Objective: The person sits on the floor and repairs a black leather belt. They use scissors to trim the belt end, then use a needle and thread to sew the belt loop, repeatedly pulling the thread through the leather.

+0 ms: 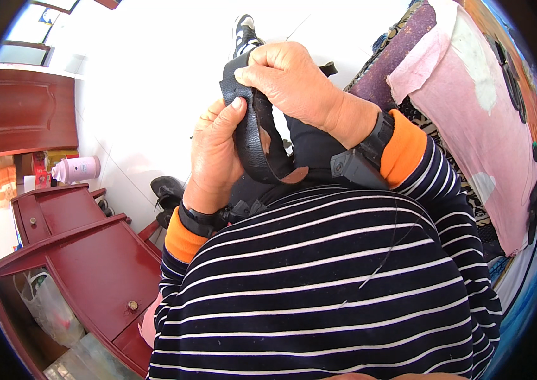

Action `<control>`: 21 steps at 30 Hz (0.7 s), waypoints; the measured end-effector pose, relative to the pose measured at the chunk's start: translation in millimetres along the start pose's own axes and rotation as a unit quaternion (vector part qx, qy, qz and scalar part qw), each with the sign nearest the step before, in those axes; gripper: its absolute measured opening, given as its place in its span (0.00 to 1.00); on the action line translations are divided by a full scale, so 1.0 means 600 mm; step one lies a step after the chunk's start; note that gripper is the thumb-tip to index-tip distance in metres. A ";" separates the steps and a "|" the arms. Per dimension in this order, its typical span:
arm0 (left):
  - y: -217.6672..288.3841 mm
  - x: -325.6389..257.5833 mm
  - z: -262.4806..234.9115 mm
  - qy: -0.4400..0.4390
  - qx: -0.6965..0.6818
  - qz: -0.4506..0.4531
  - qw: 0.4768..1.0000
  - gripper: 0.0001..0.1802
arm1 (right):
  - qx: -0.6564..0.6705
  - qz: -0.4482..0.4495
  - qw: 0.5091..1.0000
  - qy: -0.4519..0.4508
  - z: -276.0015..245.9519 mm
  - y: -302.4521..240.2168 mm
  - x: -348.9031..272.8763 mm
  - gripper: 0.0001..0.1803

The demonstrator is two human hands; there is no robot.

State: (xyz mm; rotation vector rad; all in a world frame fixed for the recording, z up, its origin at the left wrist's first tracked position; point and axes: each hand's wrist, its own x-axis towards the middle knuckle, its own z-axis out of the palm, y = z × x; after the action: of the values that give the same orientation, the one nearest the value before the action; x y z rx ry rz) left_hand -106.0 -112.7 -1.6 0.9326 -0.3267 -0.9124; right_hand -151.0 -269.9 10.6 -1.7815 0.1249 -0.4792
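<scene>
A black leather belt (252, 142) with a brown inner side curls in a loop in front of my chest. My left hand (214, 155) grips the loop from the left, thumb pressed on the strap. My right hand (290, 79) closes over the belt's upper end from above. Both wrists carry black bands with small devices over orange cuffs. My striped dark sweater fills the lower view.
A dark red wooden desk (101, 266) with drawers stands at the lower left, a pink bottle (77, 169) on its far part. Black shoes (167, 190) lie on the white floor. A sofa with pink cloth (471, 120) runs along the right.
</scene>
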 end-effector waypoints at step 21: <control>0.012 0.002 0.002 0.073 0.077 0.055 0.993 0.08 | 0.169 0.075 0.980 -0.075 -0.006 -0.002 -0.014 0.14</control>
State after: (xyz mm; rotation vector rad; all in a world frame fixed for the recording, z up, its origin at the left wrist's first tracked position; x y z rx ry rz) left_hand -102.4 -112.2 4.6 1.1067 -0.3225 -0.7203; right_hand -160.3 -270.0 10.3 -1.4553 0.0667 -0.2401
